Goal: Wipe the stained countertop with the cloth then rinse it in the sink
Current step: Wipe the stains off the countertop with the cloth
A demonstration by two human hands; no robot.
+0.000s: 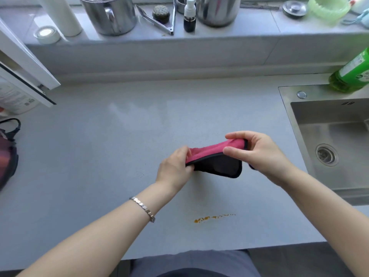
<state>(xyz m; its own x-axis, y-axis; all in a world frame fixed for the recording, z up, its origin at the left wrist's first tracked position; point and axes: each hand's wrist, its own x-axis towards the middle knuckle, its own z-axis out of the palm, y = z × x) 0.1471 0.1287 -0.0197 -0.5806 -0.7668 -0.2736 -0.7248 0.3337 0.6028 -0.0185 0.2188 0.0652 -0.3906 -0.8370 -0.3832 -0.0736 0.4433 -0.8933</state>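
The cloth (pixel 215 156) is held between the left hand (pixel 175 166) and the right hand (pixel 257 154) over the middle of the counter (pixel 99 156). The stain (pixel 213 217) is found before them, nearer the front edge. The sink (pixel 287 92) is set in at the right, a bottle (pixel 351 74) at its back rim; a ledge (pixel 139 40) is set behind.

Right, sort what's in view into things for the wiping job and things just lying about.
For the job: cloth, gripped by left hand and right hand; orange stain; countertop; sink.
Lying about: green bottle, spray bottle, steel canister, tongs, dark bag.
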